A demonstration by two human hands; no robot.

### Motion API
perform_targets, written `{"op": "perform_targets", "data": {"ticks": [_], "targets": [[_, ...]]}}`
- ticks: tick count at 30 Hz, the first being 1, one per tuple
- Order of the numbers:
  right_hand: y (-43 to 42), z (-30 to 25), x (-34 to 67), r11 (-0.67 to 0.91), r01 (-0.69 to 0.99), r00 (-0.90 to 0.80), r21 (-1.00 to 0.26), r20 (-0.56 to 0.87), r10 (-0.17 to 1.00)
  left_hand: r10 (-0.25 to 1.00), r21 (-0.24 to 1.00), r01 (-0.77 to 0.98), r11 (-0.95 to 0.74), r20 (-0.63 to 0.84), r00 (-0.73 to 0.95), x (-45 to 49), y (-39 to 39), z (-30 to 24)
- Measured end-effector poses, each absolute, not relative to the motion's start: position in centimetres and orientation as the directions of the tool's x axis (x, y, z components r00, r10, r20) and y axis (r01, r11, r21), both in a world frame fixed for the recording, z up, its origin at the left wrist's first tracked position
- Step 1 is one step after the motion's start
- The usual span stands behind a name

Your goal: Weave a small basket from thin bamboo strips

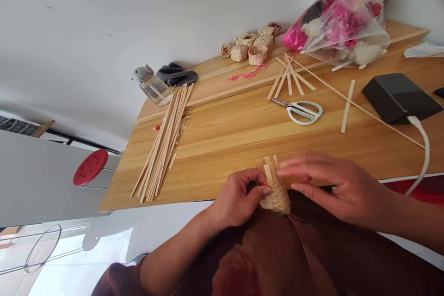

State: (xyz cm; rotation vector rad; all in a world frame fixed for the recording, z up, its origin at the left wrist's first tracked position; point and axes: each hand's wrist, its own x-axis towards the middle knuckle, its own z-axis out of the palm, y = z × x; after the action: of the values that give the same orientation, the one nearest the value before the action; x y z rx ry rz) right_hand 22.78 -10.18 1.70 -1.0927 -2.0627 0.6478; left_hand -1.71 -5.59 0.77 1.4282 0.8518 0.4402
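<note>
The left hand (237, 196) grips a small woven basket (275, 196) above the near edge of the wooden table (225, 148); the right hand (342, 185) is open, its fingers (294, 165) just beside the basket's upright strips (269, 175).

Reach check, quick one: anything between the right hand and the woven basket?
Nothing visible. The right hand is open, its fingers right by the upright strips of the woven basket, with no object between them. The left hand holds the basket from the opposite side.
</note>
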Motion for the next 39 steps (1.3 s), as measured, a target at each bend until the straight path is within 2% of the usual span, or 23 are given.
{"op": "perform_targets", "data": {"ticks": [4,8,11,14,16,19,22,25,30,35,37,39], "targets": [[-8.9,2.2,22.7,0.406,0.570,-0.342,-0.714,0.243,0.908,0.649,0.960,0.194,0.202,-0.280,0.708,-2.0,-5.1,0.8],[-7.8,2.5,22.0,0.316,0.489,-0.391,-0.813,0.120,0.913,0.629,0.955,0.284,0.083,-0.271,0.728,-2.1,-4.8,1.6],[-7.1,3.0,21.9,0.289,0.401,-0.430,-0.869,0.100,0.897,0.611,0.954,0.300,0.000,-0.237,0.755,-2.0,-4.9,2.2],[-6.4,3.6,22.4,0.232,0.340,-0.513,-0.911,0.027,0.858,0.594,0.964,0.259,0.054,-0.240,0.768,-2.0,-5.0,2.0],[-5.9,3.9,22.8,0.199,0.359,-0.560,-0.912,-0.040,0.828,0.590,0.970,0.206,0.128,-0.242,0.770,-1.8,-5.1,1.6],[-5.4,4.0,23.1,0.257,0.401,-0.633,-0.879,-0.063,0.772,0.602,0.973,0.148,0.179,-0.227,0.765,-1.6,-5.0,0.9],[-5.0,3.8,23.0,0.307,0.424,-0.676,-0.852,-0.072,0.733,0.618,0.973,0.169,0.158,-0.231,0.752,-1.3,-5.1,0.5],[-4.9,3.3,22.8,0.248,0.451,-0.655,-0.858,-0.129,0.745,0.644,0.980,0.181,0.084,-0.192,0.740,-1.2,-5.3,0.0],[-5.3,2.4,22.7,0.177,0.425,-0.600,-0.888,-0.130,0.789,0.722,0.969,0.220,-0.111,-0.073,0.688,-1.4,-5.7,-0.2],[-5.7,1.7,22.4,0.088,0.385,-0.537,-0.919,-0.146,0.831,0.738,0.803,0.402,-0.440,0.068,0.672,-1.5,-5.8,1.1],[-5.8,1.3,22.3,0.023,0.339,-0.530,-0.940,-0.171,0.831,0.751,0.774,0.413,-0.480,0.119,0.649,-1.6,-5.8,1.4],[-5.8,1.1,22.2,-0.058,0.296,-0.530,-0.954,-0.214,0.821,0.773,0.796,0.370,-0.479,0.182,0.607,-1.5,-6.0,1.3]]}}
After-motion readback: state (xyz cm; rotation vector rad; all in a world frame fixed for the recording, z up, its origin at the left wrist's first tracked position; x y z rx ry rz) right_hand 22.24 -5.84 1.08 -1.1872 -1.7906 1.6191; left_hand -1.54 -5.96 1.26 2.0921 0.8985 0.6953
